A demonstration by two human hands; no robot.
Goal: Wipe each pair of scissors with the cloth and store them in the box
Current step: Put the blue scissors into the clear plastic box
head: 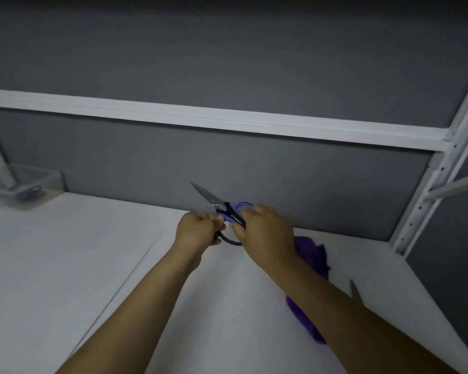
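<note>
Blue and black handles mark the pair of scissors [227, 210] that both hands hold above the far edge of a white tabletop [65, 265]. The left hand [197, 230] curls its fingers round the lower black handle loop. The right hand [265, 228] grips the blue handle from the other side. The closed steel blades point up and to the left, against a grey partition wall [254, 163]. A purple cloth [312, 252] lies on the tabletop under the right forearm, held by neither hand. Beside that forearm shows a second blade tip [356, 291]. At the far left stands a clear plastic box [38, 175], with dark-handled scissors [30, 190] seen through its wall.
</note>
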